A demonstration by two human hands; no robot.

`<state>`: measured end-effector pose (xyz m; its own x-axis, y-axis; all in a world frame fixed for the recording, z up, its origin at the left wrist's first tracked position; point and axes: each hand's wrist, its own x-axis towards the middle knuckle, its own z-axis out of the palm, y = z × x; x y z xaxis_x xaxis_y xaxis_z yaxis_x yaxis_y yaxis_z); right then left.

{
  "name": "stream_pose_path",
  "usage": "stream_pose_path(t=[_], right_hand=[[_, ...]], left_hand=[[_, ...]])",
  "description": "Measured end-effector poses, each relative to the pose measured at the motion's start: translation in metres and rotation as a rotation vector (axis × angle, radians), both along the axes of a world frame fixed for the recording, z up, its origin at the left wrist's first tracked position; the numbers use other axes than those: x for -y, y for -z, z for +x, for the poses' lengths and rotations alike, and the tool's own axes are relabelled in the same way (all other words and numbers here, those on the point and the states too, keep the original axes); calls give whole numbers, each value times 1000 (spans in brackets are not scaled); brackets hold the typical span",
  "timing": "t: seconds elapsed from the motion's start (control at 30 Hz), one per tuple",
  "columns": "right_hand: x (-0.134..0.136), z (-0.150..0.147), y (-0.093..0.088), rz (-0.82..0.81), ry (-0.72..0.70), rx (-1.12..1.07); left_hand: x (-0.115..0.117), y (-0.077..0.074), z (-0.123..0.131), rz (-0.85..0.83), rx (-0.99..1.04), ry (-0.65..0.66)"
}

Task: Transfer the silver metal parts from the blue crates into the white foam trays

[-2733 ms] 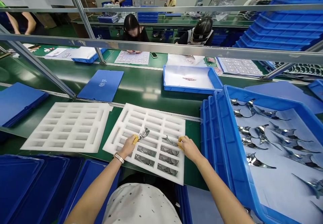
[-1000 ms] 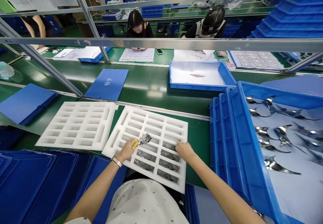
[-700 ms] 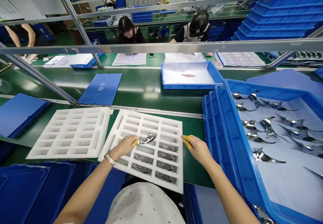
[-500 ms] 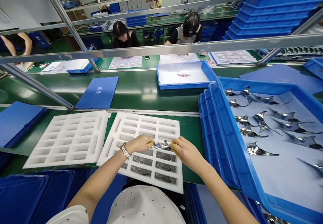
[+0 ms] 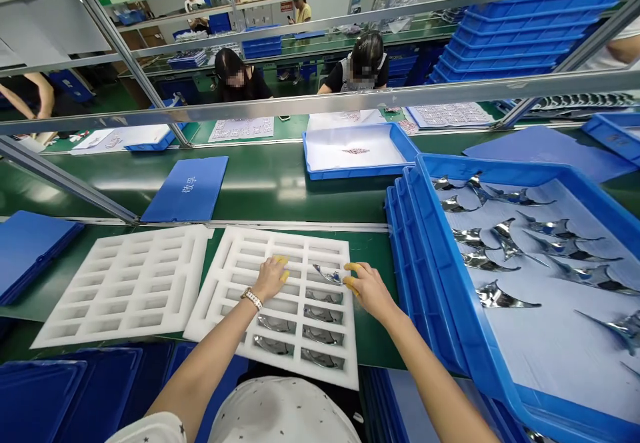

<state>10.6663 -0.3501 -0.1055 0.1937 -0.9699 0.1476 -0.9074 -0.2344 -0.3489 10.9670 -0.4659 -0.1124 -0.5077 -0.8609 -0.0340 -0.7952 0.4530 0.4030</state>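
Note:
A shiny curved metal part (image 5: 327, 274) lies tilted over the right column of a white foam tray (image 5: 353, 343). My right hand (image 5: 373, 290) pinches its right end between yellow-covered fingertips. To the left, my left hand (image 5: 271, 278) hovers over the tray's middle column, its yellow-tipped fingers apart with nothing between them. Similar metal parts sit in slots nearer my body, such as one metal part (image 5: 323, 335) in the right column and another metal part (image 5: 274, 345) beside it. My left forearm hides some of the slots.
A second foam tray (image 5: 183, 296) lies to the left. At right, stacked blue bins (image 5: 435, 276) hold loose metal parts on white lining. A metal rail (image 5: 300, 104) crosses ahead. Beyond it, two people sit near a shallow blue tray (image 5: 360, 173). A blue sheet (image 5: 185, 190) lies on the green table.
My left hand has let go of the metal part and moved left, its fingers spreading. My right hand still holds the part's right end. The view has shifted slightly.

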Motion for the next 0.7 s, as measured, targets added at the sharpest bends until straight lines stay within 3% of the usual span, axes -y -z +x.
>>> stream_pose_path(t=[0.1, 0.2, 0.3, 0.7], right_hand=[[14, 0, 9, 111, -98, 41], [15, 5, 13, 168, -183, 56], [15, 9, 14, 191, -239, 44], [50, 26, 17, 352, -247, -73]], left_hand=[[-20, 24, 31, -73, 0, 64], [-36, 35, 53, -107, -25, 60], [-42, 35, 61, -122, -28, 79], [-40, 31, 55, -185, 20, 77]])
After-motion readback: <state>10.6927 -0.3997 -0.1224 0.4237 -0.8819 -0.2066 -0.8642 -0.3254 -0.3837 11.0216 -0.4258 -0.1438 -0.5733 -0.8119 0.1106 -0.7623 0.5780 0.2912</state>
